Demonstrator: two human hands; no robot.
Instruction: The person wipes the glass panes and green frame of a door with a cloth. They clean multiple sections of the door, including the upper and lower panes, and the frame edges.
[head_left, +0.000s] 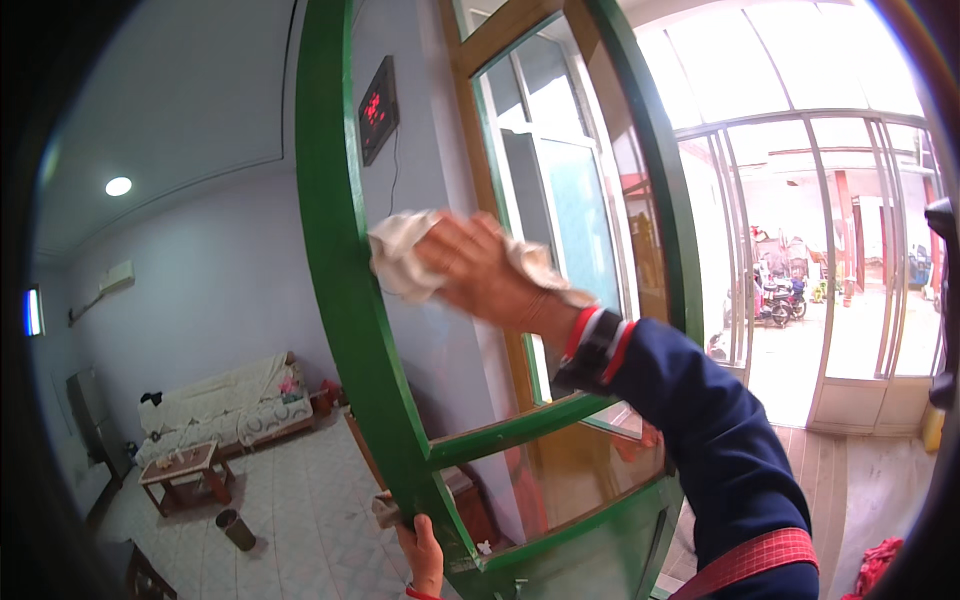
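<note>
My right hand (480, 274) is spread over a pale cloth (405, 255) and presses it on the upper glass pane (465, 375) of a green-framed door (334, 225), close to the frame's left upright. The hand is slightly blurred. Low on the same upright, my left hand (426, 551) grips the door's edge, thumb on the near side; its fingers are partly hidden. A small greyish cloth (385, 510) shows at that hand, behind the edge. A lower glass pane (570, 480) lies beneath the green crossbar.
Behind the door stand a covered sofa (225, 405), a low wooden table (180, 469) and a bin (235, 529) on the tiled floor. A digital wall clock (378, 111) hangs beyond the glass. Sliding glass doors (787, 247) stand at right; red cloth (879, 566) lies on the floor.
</note>
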